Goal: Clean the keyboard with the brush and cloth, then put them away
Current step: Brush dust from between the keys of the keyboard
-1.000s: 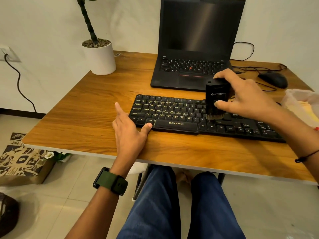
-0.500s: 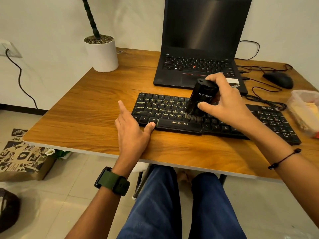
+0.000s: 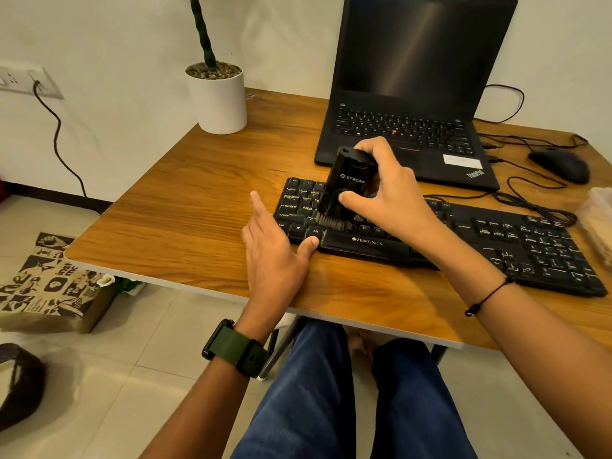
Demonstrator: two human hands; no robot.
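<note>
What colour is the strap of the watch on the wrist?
Dark green, with a black watch case. The head view shows it clearly.

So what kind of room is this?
Probably a home desk or small workspace: an open laptop, a black keyboard and a mouse sit on a wooden table, with a potted plant in the corner.

Left wrist: smartwatch with black rectangular case and olive-green strap, black buckle/loop on underside. Right wrist: thin black cord bracelet, small knot or bead hanging at lower end. Both forearms bare, no sleeves visible; legs in dark blue denim jeans, bare foot partly visible between the knees under the desk edge.
</note>
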